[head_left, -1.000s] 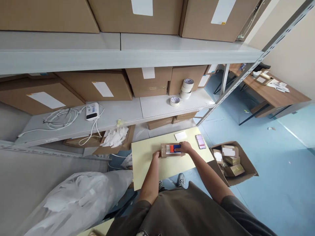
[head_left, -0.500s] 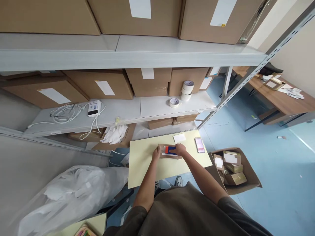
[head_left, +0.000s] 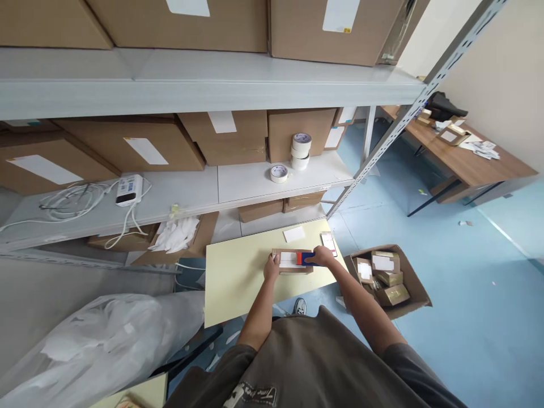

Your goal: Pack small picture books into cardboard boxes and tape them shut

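Note:
A small brown cardboard box [head_left: 292, 269] with a white label on top lies on the pale yellow table [head_left: 238, 266]. My left hand [head_left: 272, 266] grips the box at its left end. In my right hand [head_left: 323, 256] is a blue and red tool [head_left: 306, 259], pressed on the label near the box's right end. Beyond the box lies a white card [head_left: 294, 233]. A phone [head_left: 328, 243] rests by the table's right edge, close to my right hand.
Metal shelves [head_left: 212, 93] with large boxes, tape rolls [head_left: 301, 148] and a power strip [head_left: 129, 190] stand ahead. On the floor at right is an open carton [head_left: 419, 292] of small boxes. A plastic-wrapped bundle [head_left: 110, 334] lies left.
The blue and red tool in my right hand has moved right along the label, uncovering its middle. The camera view has shifted to the right.

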Available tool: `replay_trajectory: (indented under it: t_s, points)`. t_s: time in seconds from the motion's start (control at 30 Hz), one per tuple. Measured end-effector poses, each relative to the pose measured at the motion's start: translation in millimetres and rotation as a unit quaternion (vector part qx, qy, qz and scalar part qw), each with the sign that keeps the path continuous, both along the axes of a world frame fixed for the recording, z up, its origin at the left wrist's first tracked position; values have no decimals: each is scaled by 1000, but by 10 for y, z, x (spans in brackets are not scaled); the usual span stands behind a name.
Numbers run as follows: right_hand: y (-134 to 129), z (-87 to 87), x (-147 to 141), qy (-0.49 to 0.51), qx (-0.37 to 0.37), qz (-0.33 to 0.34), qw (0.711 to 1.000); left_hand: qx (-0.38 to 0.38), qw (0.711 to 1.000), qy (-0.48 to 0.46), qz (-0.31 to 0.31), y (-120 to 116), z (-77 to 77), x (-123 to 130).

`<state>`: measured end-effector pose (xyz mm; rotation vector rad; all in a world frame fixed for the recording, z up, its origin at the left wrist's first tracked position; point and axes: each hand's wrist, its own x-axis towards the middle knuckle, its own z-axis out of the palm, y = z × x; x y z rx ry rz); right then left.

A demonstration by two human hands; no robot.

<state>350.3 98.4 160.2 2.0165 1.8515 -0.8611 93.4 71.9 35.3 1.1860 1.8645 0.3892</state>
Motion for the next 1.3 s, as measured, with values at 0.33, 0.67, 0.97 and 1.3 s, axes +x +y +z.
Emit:
replay_trajectory:
  t_s: [0.33, 0.67, 0.97, 1.3]
  points:
    - [-357, 330, 939, -5, -2, -72, 997, 23, 998, -55, -1, 98, -89, -327]
    - [-87, 439, -800, 18, 56, -33, 998, 46, 998, -36, 39, 200, 83, -1243]
    - [114, 548, -2155, -5, 57, 14, 998, 71, 995, -62, 31, 104, 523, -1496]
    - [128, 578, -1555, 17, 62, -19, 998, 69, 998, -11, -10, 228, 508, -841]
